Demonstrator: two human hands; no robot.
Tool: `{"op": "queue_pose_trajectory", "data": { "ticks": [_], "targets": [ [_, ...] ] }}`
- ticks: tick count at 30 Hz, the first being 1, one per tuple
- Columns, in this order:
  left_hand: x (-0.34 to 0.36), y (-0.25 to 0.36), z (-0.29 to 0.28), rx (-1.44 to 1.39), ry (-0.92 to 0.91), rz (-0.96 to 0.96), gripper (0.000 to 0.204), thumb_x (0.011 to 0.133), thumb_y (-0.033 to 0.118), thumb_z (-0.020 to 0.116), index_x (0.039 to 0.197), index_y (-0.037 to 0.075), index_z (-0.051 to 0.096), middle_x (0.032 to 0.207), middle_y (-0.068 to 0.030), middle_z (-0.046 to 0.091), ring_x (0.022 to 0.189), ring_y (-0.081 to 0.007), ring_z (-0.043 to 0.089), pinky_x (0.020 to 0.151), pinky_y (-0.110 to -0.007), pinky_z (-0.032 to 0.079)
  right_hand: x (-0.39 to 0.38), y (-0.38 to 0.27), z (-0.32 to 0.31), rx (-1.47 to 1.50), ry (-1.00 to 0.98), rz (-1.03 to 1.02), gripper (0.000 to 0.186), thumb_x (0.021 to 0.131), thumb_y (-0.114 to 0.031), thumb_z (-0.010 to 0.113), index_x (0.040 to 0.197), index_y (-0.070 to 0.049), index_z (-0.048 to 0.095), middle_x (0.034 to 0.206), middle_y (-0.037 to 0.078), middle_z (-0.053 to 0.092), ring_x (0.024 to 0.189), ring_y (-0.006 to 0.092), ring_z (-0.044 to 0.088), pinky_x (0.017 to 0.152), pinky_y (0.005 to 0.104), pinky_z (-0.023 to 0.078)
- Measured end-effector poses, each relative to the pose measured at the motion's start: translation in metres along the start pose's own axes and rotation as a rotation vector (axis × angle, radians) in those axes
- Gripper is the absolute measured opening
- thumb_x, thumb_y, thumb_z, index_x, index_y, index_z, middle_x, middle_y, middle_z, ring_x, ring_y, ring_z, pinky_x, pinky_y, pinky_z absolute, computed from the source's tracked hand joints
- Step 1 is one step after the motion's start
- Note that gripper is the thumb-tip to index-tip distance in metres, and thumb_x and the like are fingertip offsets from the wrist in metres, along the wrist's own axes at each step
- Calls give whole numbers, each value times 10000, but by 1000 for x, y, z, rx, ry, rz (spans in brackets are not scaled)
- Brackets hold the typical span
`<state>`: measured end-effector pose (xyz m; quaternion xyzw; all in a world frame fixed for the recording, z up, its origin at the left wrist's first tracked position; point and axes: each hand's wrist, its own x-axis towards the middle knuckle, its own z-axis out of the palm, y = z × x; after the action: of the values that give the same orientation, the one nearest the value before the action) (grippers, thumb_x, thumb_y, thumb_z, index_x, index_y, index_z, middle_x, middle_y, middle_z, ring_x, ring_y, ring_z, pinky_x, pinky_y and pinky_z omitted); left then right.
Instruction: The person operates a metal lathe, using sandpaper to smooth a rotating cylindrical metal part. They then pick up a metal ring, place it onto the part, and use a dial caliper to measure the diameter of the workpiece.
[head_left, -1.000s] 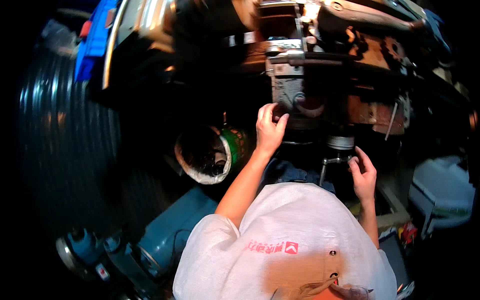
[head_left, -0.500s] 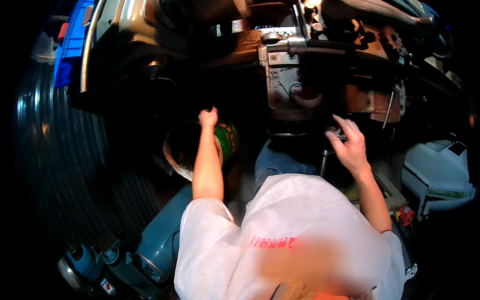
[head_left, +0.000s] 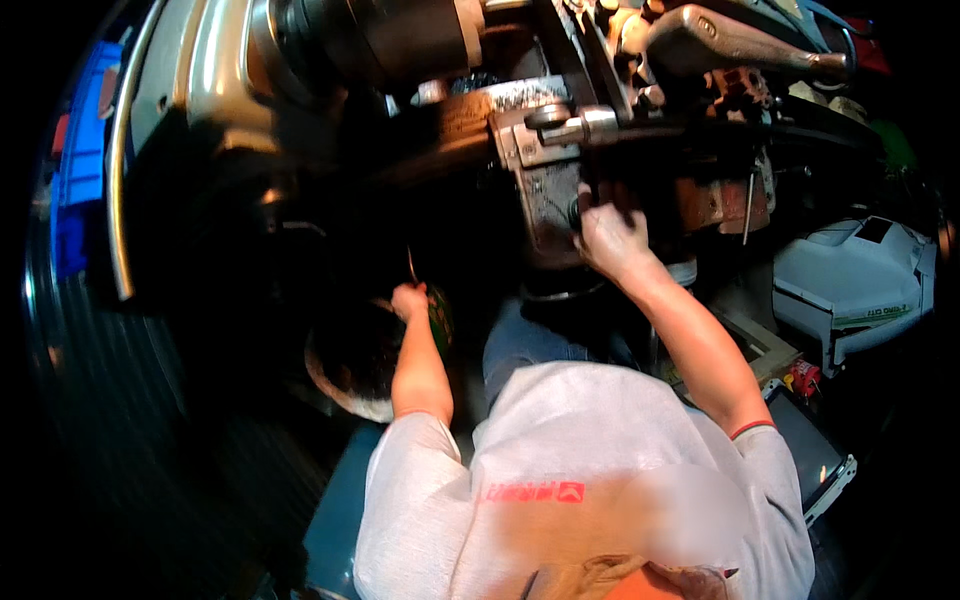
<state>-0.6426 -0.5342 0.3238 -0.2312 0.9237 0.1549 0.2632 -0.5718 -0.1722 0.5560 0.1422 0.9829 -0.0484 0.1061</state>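
Note:
My left hand [head_left: 408, 301] is closed on a thin rod [head_left: 410, 262] that points up above the rim of a metal bucket with a green outside [head_left: 328, 375], low and left of centre. My right hand [head_left: 613, 233] reaches up to the front of a worn metal machine block [head_left: 540, 205], its fingers curled at a dark recess beside a round fitting; what they hold there, if anything, is hidden and slightly blurred. Above the block are a metal cylinder fitting [head_left: 595, 125] and the dark machine rail.
A large dark cylinder [head_left: 375, 30] and a bright curved guard [head_left: 123, 210] are at upper left, beside blue crates [head_left: 80, 170]. A cast handle [head_left: 740, 50] is upper right. A pale plastic container [head_left: 845, 275] and a dark flat panel [head_left: 805, 445] lie to the right.
My left hand has left the block, moving down-left to grasp the thin rod. My right hand has moved up-left onto the block. The view has shifted, showing more of the machine's top.

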Motion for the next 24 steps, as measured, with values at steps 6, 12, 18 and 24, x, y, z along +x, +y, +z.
{"op": "queue_pose_trajectory", "data": {
  "ticks": [6,12,18,24],
  "targets": [
    [13,-7,36,-91,17,119,507,704,347,792,1050,1,658,1046,-243,657,1000,-410,616,854,-463,494,16,2,-1,-5,-180,57,452,702,-236,657,1078,-42,500,1051,148,504,1102,361,476,949,462,409],
    [22,-34,63,-188,-100,64,591,699,345,791,1140,-6,610,1123,-267,604,1040,-416,573,904,-455,466,10,17,12,217,262,-28,548,680,-272,717,1138,-34,531,1113,189,551,1110,377,505,964,457,419],
    [17,-55,57,-180,-75,101,605,701,340,793,1159,-13,617,1111,-269,627,1051,-397,595,924,-422,469,8,22,1,785,278,55,571,696,-212,701,1199,-1,531,1147,198,580,1105,358,542,977,395,434],
    [-16,-17,48,-162,-99,210,578,705,364,785,1113,-21,645,1081,-239,657,1036,-363,623,908,-406,479,-23,29,-18,1411,233,206,509,735,-132,759,1175,3,543,971,81,639,929,175,612,857,304,488]
  ]
}}
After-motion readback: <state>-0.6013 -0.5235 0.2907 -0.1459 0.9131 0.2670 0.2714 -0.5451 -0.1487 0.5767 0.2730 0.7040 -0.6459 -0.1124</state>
